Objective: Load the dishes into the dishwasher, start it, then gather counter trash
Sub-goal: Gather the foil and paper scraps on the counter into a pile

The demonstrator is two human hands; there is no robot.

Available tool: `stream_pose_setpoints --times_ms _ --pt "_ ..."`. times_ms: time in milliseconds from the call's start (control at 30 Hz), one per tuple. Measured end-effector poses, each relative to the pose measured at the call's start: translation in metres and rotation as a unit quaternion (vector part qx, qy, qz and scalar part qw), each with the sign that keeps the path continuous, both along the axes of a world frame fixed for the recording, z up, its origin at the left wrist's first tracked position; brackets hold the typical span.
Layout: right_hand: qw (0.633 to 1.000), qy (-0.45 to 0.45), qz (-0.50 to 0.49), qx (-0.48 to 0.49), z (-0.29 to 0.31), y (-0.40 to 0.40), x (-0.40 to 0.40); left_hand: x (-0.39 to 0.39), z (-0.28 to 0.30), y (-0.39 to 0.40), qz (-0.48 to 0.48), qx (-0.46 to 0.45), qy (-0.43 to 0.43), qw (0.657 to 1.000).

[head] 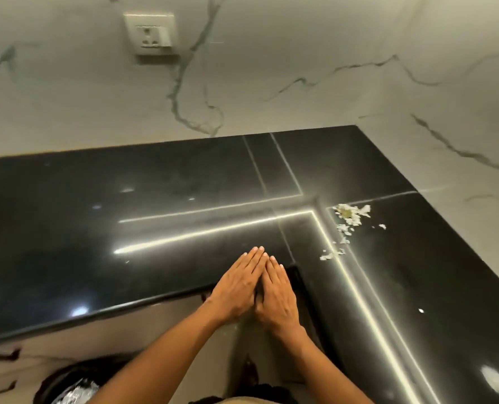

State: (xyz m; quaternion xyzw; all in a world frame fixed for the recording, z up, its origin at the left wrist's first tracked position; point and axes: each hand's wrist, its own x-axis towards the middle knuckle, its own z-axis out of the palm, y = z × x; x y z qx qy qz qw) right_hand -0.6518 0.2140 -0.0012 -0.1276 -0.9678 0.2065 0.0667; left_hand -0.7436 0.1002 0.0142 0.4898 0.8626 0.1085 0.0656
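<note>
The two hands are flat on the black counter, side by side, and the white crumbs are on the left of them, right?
Not quite. The left hand and right hand do lie flat together on the black counter, but the head view shows the white crumbs to their right, not left.

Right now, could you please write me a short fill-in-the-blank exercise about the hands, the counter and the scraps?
1. Both hands, the left hand and the right hand, lie flat with fingers ____.
2. The countertop is ____ in colour.
3. The pale food scraps lie to the ____ of the hands.
4. A wall socket sits ____ the counter.

Missing words: straight; black; right; above
</note>
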Motion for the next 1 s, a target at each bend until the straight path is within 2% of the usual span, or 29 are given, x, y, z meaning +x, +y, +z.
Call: stream_pose_setpoints --times_ms 200,467,733,1000 --pt "0.995 -0.024 -0.095 0.012 0.006 0.088 -0.002 -0.020 0.002 0.101 -0.060 -0.011 -0.006 0.998" --pt "0.971 -0.065 -0.223 0.057 -0.008 0.148 -0.005 -0.044 -0.007 0.171 -0.097 -0.032 -0.029 0.994" --pt "0.921 -0.083 -0.379 0.034 -0.013 0.178 -0.041 -0.092 -0.028 0.216 -0.132 0.044 -0.064 0.988" --pt "0.885 -0.080 -0.459 0.009 -0.013 0.241 -0.108 -0.122 -0.026 0.265 -0.110 0.129 -0.176 0.970"
